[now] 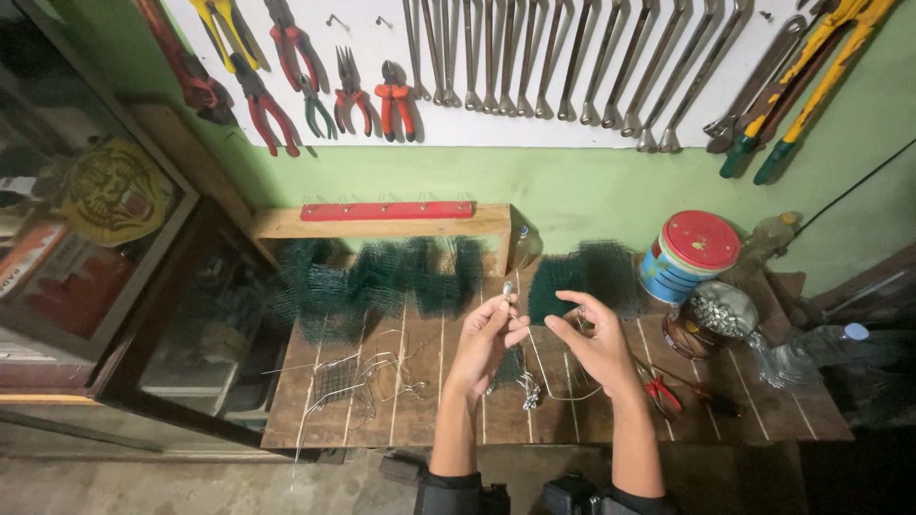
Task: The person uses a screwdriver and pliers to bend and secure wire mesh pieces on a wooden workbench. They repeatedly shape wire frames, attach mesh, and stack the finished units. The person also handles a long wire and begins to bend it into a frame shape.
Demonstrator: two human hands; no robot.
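The left hand (485, 336) is pinching a small silver clip (508, 288) between thumb and fingers. The right hand (593, 341) is pinching a thin wire (549, 380) that is looping down below it. Green mesh (584, 277) is lying just behind both hands on the wooden table (763, 410).
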